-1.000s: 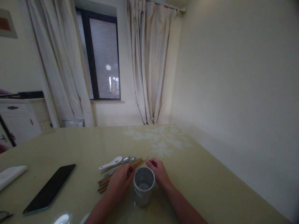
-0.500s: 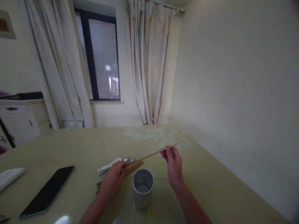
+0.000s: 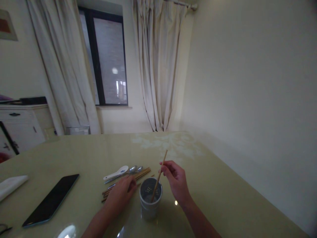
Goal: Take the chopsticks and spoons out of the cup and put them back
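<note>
My right hand (image 3: 175, 180) pinches a wooden chopstick (image 3: 162, 164) near its upper part. The chopstick leans with its lower end inside a grey holder (image 3: 151, 208), a cylinder with small holes visible in its inner wall. To the left of the holder, my left hand (image 3: 123, 190) lies over a pile of chopsticks (image 3: 143, 173), fingers curled down and closed on some of them; the fingertips are partly hidden. Just behind the pile are a white spoon (image 3: 117, 172) with a blue mark and metal spoons (image 3: 133, 169).
A black tablet (image 3: 52, 200) lies on the shiny table (image 3: 94, 152), left of my left arm. Further left is a white object (image 3: 12, 185). A wall (image 3: 247, 115) runs along the table's right side; curtains (image 3: 158, 72) and a window stand behind.
My right hand has moved left and down, and the chopstick has swung from nearly level to steep, its lower end now in the holder. My left hand has shifted slightly right, over the chopsticks.
</note>
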`<state>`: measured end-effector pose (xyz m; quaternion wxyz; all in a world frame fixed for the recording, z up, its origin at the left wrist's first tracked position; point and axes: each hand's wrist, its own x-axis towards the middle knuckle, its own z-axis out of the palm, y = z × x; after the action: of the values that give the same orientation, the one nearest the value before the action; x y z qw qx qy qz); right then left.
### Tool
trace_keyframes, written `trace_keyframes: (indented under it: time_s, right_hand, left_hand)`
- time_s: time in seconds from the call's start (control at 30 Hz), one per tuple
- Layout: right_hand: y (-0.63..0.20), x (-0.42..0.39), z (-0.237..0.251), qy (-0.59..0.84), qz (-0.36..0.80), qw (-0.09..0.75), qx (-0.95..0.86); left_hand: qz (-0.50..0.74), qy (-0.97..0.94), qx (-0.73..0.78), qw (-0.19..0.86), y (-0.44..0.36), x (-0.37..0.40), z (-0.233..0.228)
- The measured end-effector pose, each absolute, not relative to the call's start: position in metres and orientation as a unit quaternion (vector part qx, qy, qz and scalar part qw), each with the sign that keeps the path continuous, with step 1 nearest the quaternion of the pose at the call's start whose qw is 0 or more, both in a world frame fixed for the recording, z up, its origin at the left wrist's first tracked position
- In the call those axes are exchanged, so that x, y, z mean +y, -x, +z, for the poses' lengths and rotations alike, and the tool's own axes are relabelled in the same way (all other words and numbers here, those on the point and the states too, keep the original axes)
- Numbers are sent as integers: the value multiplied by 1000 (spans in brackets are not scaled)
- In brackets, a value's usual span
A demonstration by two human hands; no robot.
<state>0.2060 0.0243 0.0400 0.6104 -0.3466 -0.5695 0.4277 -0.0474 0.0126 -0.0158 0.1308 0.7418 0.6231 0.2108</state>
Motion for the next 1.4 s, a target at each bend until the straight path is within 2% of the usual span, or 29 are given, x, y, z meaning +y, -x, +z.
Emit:
trace_keyframes:
  time_s: [0.27, 0.5, 0.63, 0.8, 0.93, 1.0, 1.07, 1.17, 1.27, 1.4]
  right_hand:
    - [-199, 27, 29, 357, 415, 576, -607]
    - [-196, 31, 18, 367, 454, 546, -601]
    - [-191, 29, 17, 375, 462, 544, -591]
    - [-185, 33, 5, 417, 488, 555, -530]
    - [-178, 38, -5, 355, 565, 528, -525]
    - [-177, 40, -4, 346, 565, 534, -525]
    - [-180, 41, 0, 367, 531, 564, -515]
    - [-195, 45, 13, 401, 460, 626, -485]
    - [-219, 51, 26, 407, 394, 693, -446]
    - [-244, 56, 38, 387, 337, 766, -387]
  left_hand:
    - [252, -752, 596, 125, 31, 7, -3]
    - [282, -725, 598, 195, 12, -1, 5]
    - [349, -718, 564, 212, 9, -2, 1]
    - [446, -674, 513, 291, 5, 1, -6]
    - [443, -679, 479, 336, -2, -2, -1]
    - [431, -691, 472, 338, -2, -2, 1]
    - [433, -693, 487, 308, 4, 1, 2]
    - [413, -699, 553, 187, 22, 10, -1]
    - [306, -720, 618, 74, 41, 17, -4]
    - [172, -737, 653, 40, 49, 16, -3]
